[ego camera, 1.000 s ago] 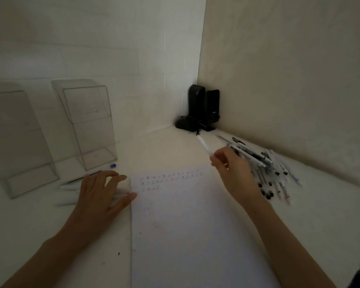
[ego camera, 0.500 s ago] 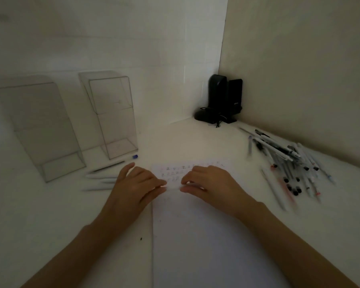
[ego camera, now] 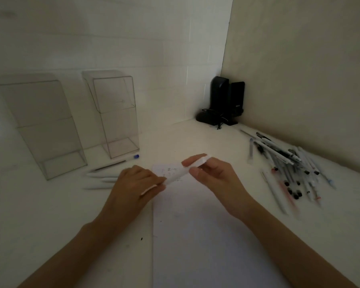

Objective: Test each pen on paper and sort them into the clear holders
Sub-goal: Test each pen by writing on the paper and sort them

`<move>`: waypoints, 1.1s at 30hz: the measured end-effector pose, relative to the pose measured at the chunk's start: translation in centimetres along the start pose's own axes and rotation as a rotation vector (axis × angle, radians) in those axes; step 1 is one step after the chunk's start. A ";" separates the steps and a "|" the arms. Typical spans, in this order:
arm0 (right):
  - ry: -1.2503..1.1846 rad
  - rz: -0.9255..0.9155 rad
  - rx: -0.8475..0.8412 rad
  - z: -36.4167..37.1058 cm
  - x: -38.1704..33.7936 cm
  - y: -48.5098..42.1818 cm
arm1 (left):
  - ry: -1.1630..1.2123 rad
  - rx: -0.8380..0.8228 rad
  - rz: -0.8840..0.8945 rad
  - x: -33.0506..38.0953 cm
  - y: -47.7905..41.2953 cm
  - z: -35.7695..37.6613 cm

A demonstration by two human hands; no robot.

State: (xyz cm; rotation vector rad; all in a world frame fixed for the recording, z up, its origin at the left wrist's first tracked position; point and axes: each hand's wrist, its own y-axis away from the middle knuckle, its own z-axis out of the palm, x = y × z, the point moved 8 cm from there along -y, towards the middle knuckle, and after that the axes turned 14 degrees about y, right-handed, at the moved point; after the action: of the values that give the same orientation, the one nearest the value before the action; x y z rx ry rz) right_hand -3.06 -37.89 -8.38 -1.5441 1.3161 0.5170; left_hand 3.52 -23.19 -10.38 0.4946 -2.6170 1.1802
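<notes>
White pen (ego camera: 178,175) above the paper (ego camera: 195,235): left hand (ego camera: 135,183) fingers (ego camera: 155,182) pinch one end, right hand (ego camera: 214,179) fingers (ego camera: 196,170) the other.

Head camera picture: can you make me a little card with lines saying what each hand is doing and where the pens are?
left hand: grips one end of the white pen
right hand: pinches its other end
paper: under the hands, scribbles near its top
pen pile: to the right of the paper
left clear holder: no pens inside
right clear holder: no pens inside
loose pens: lying in front of the holders
</notes>
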 end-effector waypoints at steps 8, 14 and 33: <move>0.916 -0.262 0.041 1.0 0.9 0.5 | 0.016 -0.312 -0.110 -1.3 1.5 3.2; 0.970 -0.332 0.142 1.3 0.5 0.5 | 0.027 -0.367 -0.144 -1.7 1.7 3.8; 0.398 0.375 0.173 1.1 5.5 -4.6 | 0.035 -0.450 -0.202 -1.9 2.0 4.1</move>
State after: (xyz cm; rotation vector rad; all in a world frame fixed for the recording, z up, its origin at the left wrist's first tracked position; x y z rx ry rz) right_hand 3.16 -40.03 -11.48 -1.3001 1.9240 0.3200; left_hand 4.16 -24.62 -15.02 0.6145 -2.6121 0.5100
